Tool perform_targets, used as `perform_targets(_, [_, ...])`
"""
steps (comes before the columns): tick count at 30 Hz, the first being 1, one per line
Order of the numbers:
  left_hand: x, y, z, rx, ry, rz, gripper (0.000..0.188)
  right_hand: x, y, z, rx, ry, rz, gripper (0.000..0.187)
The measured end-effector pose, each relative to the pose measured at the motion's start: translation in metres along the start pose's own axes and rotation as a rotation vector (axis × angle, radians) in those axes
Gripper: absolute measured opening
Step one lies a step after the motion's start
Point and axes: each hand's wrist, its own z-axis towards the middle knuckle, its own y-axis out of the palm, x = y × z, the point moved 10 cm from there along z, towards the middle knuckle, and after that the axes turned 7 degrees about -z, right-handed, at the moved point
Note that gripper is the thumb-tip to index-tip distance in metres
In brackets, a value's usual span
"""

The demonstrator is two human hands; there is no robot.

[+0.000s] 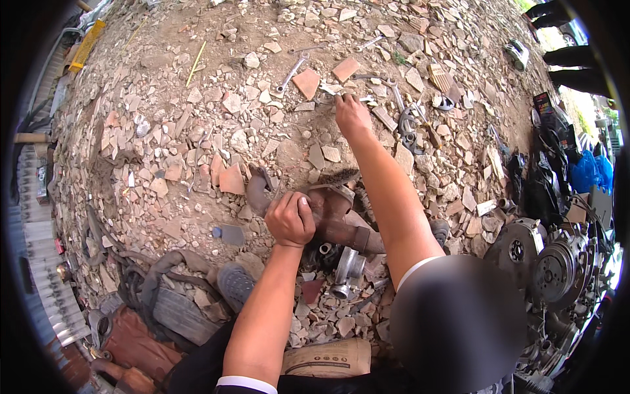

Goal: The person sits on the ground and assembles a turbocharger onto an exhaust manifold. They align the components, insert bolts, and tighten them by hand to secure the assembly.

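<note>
My left hand (291,220) is closed round a rusty, curved metal pipe (257,190), which looks like an exhaust part. Its wider brown body (344,233) runs to the right below my right forearm. A dark bristly strip (338,177) lies against its far side. Stretched out ahead, my right hand (353,115) is down at the ground with its fingers bent together. A pale metal piece (330,88) shows at the fingertips; I cannot make out what they hold. Near that hand are a spanner (397,97), an orange tile piece (306,84) and a dark metal part (408,128).
Broken tile and stones cover the ground. Another spanner (292,73) lies farther off. A silver cylindrical part (348,269) sits below the pipe. Metal discs (554,269) and black bags (550,171) stand at right. Hoses (154,279) lie at left. A blurred round shape (458,322) hides the lower right.
</note>
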Motion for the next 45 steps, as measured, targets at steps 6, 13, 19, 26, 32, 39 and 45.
perform_targets(6, [0.003, 0.004, 0.001, -0.016, 0.021, 0.015, 0.018, 0.002, -0.007, -0.016, -0.074, -0.16, -0.087, 0.025])
perform_targets(13, [0.006, 0.004, 0.002, -0.047, 0.037, 0.047, 0.013, 0.055, -0.027, -0.021, 0.134, 0.008, 0.296, 0.018])
perform_targets(19, [0.005, 0.009, 0.001, -0.095, 0.025, 0.037, 0.014, 0.136, -0.01, -0.017, 0.24, 0.601, 1.553, 0.027])
perform_targets(26, [0.003, 0.002, 0.0, -0.044, 0.035, 0.056, 0.011, 0.087, -0.027, -0.046, -0.003, 0.625, 1.869, 0.035])
perform_targets(32, [0.007, 0.008, 0.001, -0.06, 0.048, 0.034, 0.01, 0.099, 0.041, -0.063, -0.337, 0.843, 1.631, 0.025])
perform_targets(39, [0.005, 0.007, 0.0, -0.084, 0.025, 0.039, 0.015, 0.082, 0.007, -0.066, -0.318, 0.771, 1.658, 0.025])
perform_targets(45, [0.007, 0.008, 0.002, -0.067, 0.036, 0.042, 0.011, 0.071, 0.014, -0.045, -0.396, 0.575, 1.524, 0.03])
